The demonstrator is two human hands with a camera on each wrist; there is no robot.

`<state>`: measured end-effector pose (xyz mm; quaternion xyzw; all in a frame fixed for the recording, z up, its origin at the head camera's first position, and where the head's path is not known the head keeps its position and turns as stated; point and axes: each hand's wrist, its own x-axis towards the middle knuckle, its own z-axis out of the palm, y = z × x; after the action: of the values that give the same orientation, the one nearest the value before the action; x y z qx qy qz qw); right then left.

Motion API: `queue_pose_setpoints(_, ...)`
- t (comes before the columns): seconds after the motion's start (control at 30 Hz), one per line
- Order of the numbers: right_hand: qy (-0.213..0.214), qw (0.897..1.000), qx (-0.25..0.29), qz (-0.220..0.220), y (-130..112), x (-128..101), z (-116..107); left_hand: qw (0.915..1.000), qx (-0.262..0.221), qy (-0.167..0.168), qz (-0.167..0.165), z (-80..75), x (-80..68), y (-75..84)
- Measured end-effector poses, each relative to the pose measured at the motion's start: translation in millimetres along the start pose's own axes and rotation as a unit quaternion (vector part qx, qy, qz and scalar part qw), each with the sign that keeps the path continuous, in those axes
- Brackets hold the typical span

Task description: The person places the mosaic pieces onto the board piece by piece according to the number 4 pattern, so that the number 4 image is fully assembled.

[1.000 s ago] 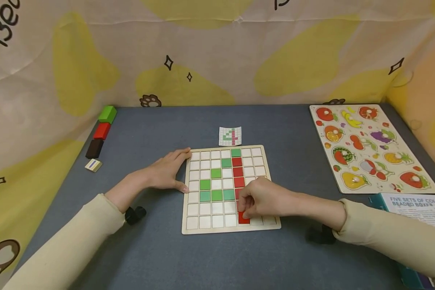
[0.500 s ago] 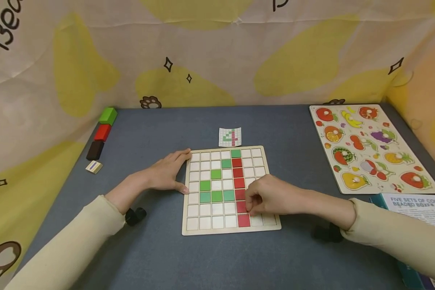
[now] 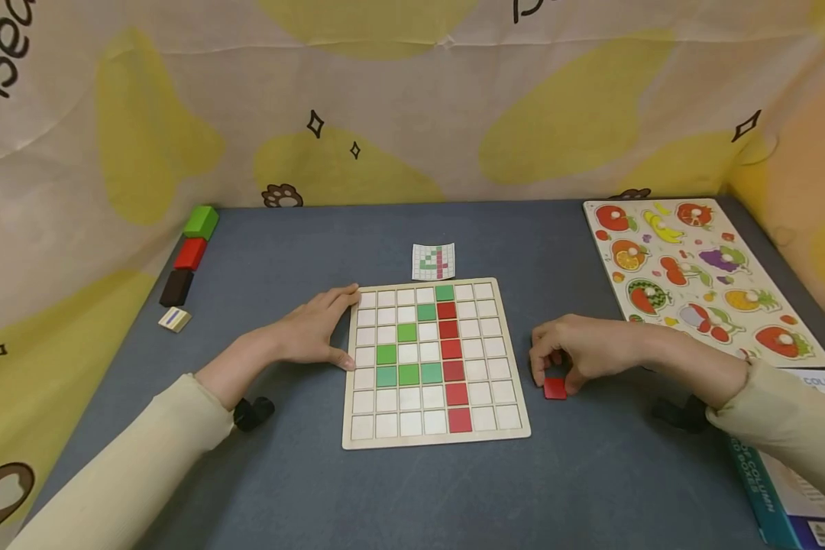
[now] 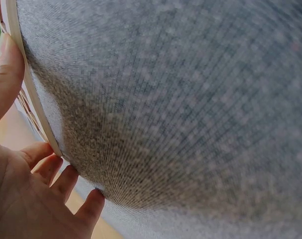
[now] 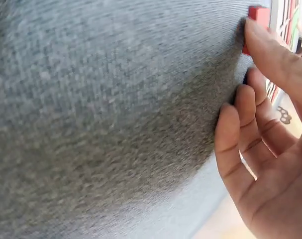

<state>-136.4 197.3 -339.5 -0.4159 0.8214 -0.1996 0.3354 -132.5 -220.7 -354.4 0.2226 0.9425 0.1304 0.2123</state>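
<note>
A wooden grid board lies on the dark grey table. Red square tiles form a column in it, with green tiles along a diagonal and a row to the left. My left hand rests at the board's left edge, thumb on the rim and index finger by the top corner. Right of the board, my right hand pinches a loose red tile between thumb and fingers at the tabletop. In the right wrist view the thumb presses against that red tile.
Behind the board lies a small pattern card. Green, red and black blocks line the left side, near a small striped block. A fruit puzzle board and a teal-edged box occupy the right.
My right hand has left the red column, where the lowest red tile sits uncovered, and moved right off the board to a loose red tile. My left hand has stayed put.
</note>
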Motion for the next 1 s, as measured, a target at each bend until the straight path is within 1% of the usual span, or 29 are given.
queue_pose_setpoints(0.13,0.022,1.0,-0.019,-0.003,0.3,5.1,-0.4,1.0,0.001,0.001,0.002,-0.9,-0.4,0.9)
queue_pose_setpoints(0.23,0.059,0.998,-0.021,0.011,-1.3,11.5,-4.2,1.0,0.002,0.0,0.002,-1.6,-0.5,1.2)
queue_pose_setpoints(0.3,0.093,0.995,-0.006,0.021,-4.2,16.9,-7.1,1.0,0.002,0.0,0.002,-2.1,-0.2,1.0)
queue_pose_setpoints(0.4,0.146,0.989,0.027,0.025,-10.2,26.9,-8.9,1.0,0.001,0.0,0.003,-2.3,0.4,1.1)
queue_pose_setpoints(0.47,0.168,0.984,0.052,0.024,-15.5,34.9,-8.2,1.0,0.002,0.0,0.003,-2.2,0.9,1.1)
queue_pose_setpoints(0.53,0.178,0.981,0.07,0.026,-20.7,42.3,-6.1,1.0,0.002,0.0,0.004,-2.0,1.7,1.2)
queue_pose_setpoints(0.6,0.178,0.98,0.081,0.027,-25.6,48.5,-3.3,1.0,0.002,0.0,0.005,-1.5,2.7,1.2)
queue_pose_setpoints(0.7,0.174,0.981,0.083,0.028,-30.3,54.8,1.5,1.0,0.002,-0.002,0.006,-1.0,3.8,1.8)
queue_pose_setpoints(0.87,0.174,0.982,0.069,0.027,-34.4,59.7,9.8,1.0,0.002,-0.005,0.007,-2.5,5.9,3.1)
queue_pose_setpoints(1.0,0.194,0.98,0.03,0.01,-36.4,61.4,15.0,1.0,0.001,-0.004,0.009,-3.9,6.8,3.8)
